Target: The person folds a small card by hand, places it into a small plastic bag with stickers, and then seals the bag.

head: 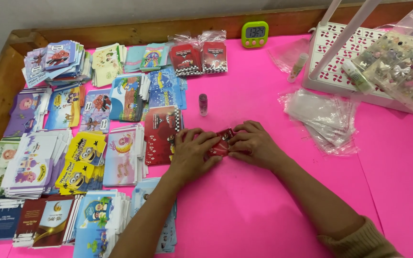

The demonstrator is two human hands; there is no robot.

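both forearms reach in from the bottom edge of the table and meet near its middle. the left hand (190,155) lies palm down, fingers curled. the right hand (255,144) faces it, fingertips bent, the two almost touching.

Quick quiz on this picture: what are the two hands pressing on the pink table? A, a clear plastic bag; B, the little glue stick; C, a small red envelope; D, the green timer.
C: both the left hand and the right hand rest on the small red envelope, flat on the pink table.
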